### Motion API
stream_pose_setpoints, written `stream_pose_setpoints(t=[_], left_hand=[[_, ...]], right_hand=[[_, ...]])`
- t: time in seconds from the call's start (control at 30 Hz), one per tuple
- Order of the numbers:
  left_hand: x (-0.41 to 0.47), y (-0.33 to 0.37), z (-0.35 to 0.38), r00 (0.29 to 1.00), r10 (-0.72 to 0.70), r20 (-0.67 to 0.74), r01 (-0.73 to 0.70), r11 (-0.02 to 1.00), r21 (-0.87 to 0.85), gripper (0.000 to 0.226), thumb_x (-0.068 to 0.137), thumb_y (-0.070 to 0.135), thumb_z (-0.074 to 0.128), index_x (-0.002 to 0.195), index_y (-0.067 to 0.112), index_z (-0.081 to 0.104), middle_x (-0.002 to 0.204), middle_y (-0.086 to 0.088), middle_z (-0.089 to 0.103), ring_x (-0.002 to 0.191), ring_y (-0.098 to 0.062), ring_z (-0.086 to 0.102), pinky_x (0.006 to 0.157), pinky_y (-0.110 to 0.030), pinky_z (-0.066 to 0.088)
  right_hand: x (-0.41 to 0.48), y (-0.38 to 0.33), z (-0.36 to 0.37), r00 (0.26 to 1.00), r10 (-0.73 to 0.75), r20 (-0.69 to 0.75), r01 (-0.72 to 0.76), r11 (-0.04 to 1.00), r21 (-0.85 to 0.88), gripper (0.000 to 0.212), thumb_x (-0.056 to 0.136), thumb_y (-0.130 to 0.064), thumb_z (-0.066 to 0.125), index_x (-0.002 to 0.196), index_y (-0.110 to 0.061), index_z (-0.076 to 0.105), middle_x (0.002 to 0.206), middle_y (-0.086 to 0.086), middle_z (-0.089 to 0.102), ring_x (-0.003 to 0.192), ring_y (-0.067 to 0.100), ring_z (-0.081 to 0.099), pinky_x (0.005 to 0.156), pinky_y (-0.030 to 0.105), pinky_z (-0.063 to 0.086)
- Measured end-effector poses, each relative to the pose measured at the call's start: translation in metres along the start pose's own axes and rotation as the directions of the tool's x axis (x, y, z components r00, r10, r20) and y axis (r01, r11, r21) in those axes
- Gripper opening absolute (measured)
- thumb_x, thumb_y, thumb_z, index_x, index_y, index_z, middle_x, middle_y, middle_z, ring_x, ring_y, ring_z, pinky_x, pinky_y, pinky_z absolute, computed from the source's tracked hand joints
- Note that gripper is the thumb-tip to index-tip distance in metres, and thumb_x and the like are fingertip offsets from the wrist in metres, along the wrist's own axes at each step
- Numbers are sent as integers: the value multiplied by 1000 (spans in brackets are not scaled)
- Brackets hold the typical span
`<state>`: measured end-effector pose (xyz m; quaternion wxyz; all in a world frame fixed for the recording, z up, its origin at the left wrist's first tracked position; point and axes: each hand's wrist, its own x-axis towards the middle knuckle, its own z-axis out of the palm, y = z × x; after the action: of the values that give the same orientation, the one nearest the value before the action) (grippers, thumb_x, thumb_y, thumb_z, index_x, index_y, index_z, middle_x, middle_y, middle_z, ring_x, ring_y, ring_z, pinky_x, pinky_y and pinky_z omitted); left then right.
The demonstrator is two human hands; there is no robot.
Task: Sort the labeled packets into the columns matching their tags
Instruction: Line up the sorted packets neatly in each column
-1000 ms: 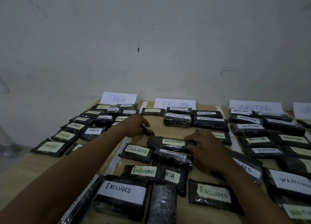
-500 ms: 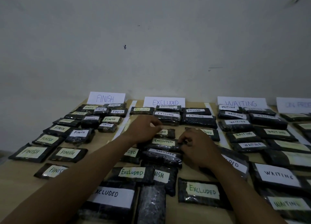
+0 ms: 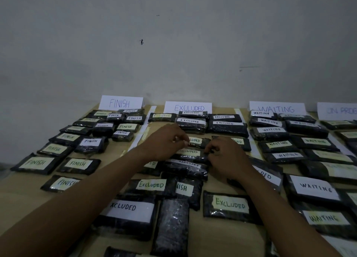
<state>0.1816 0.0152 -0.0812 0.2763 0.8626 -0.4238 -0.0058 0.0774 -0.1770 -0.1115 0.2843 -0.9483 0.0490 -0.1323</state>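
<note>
Packets of dark, glossy plastic with hand-lettered paper tags lie in columns on a tan wooden table against a bare white wall. Propped cards read FINISH, EXCLUDED and WAITING. In the middle column, the left hand curls its fingertips onto a small EXCLUDED packet. The right hand pinches the end of the next EXCLUDED packet, just nearer. Whether either packet is lifted cannot be told. One FINISH-tagged packet lies among the EXCLUDED ones.
</note>
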Motion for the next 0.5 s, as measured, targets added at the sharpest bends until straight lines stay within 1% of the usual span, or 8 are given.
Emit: stream_pose_setpoints(t=[0.07,0.13,0.17,0.23,0.3,0.37,0.43,0.5], left_hand=[[-20,8,-13,999,-11,33,13,997,-75,6,88,21,65,91,22,70,89,8,63,78,-2,55,70,-22,45],[-42,10,-28,986,-18,166,28,998,-59,10,86,16,66,90,25,69,86,12,64,74,2,55,64,-11,40],[-51,10,-34,967,-29,253,42,998,-44,13,85,15,67,92,26,69,87,13,64,75,2,56,64,-10,41],[-65,7,-43,920,-71,385,76,997,2,22,81,16,71,100,27,68,93,11,64,80,-1,57,66,-12,44],[-70,5,-48,887,-115,448,103,993,51,34,78,19,76,109,28,66,99,11,64,86,-1,58,72,-15,48],[-71,5,-50,848,-142,511,128,990,61,42,75,21,79,114,29,64,101,13,65,91,-2,60,76,-19,50],[-71,4,-50,819,-144,556,114,990,88,45,73,22,81,113,33,62,102,15,64,92,-2,61,80,-25,52],[-71,4,-48,812,-146,565,112,989,94,43,72,23,82,107,36,62,101,15,65,90,-1,62,81,-29,54]], right_hand=[[-1,0,0,1000,-3,-4,3,1000,-2,17,78,-19,61,78,-37,61,93,-10,58,94,13,52,78,35,49],[-1,0,1,1000,-3,-3,3,1000,-7,16,78,-20,61,79,-36,61,94,-10,58,94,13,52,78,35,49],[-1,0,1,1000,-7,-2,7,1000,-9,16,79,-20,61,79,-36,61,94,-9,58,94,13,52,78,36,49],[-1,-1,1,1000,-15,3,15,1000,-13,14,79,-20,61,81,-34,62,94,-8,59,93,13,52,78,37,49],[-1,-1,1,1000,-17,10,17,1000,-24,13,80,-19,61,83,-31,63,94,-8,59,94,14,51,79,37,49],[-1,-2,0,1000,-16,7,16,999,-33,12,80,-19,61,84,-30,64,94,-8,58,94,13,50,79,36,48],[-1,-3,0,1000,-12,7,12,999,-32,13,80,-18,60,83,-31,63,94,-8,58,93,13,50,78,36,48],[-1,-3,-1,1000,-9,7,9,1000,-25,15,80,-17,60,82,-32,63,94,-8,59,91,13,51,77,35,48]])
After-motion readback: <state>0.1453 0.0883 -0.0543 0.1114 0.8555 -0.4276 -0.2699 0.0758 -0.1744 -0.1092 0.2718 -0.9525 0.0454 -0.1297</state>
